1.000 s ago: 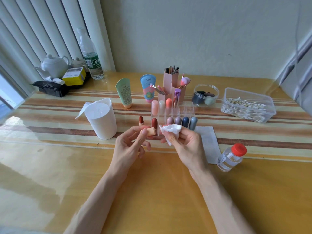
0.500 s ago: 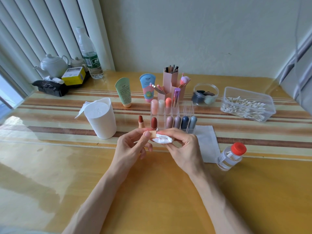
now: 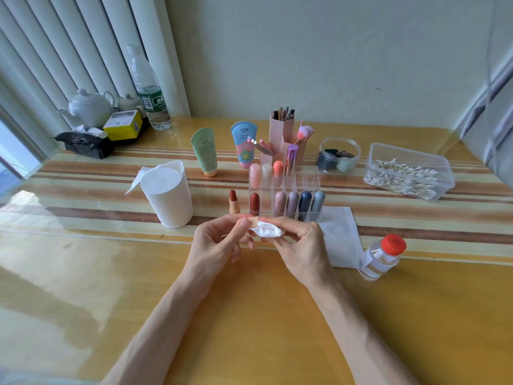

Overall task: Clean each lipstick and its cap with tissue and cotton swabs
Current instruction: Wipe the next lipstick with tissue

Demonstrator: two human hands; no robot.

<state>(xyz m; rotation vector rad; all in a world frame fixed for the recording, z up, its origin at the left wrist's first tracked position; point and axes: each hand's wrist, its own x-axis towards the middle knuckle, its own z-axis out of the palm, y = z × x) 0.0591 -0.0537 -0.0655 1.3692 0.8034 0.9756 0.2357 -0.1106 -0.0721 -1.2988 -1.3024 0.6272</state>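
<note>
A person's L hand (image 3: 219,243) pinched a peach lipstick cap (image 3: 253,221) between thumb & fingers, holding it above the table (image 3: 249,315), just in front of the clear organizer (image 3: 311,179). The R hand (image 3: 299,245) gripped a crumpled white tissue (image 3: 267,232), fingers curled round it, w/ the wad pressed against the cap's end. Whether the tissue reached inside the cap could not be told.

The uncapped red lipstick (image 3: 233,202) stood upright on the table, just L of the organizer & apart from both hands. The organizer's slots held capped lipsticks (image 3: 293,202): a dark red one & four in mauve-to-blue tones in the front row, and three pale pink-to-coral ones behind.

A white tissue roll (image 3: 169,194) stood to the L of the red lipstick. A flat tissue sheet (image 3: 341,232) lay on the table by the R hand, w/ a small clear bottle (image 3: 381,257), red-capped, just beside it. A clear box of cotton swabs (image 3: 408,173) sat at the far R, well apart from the hands.
</note>
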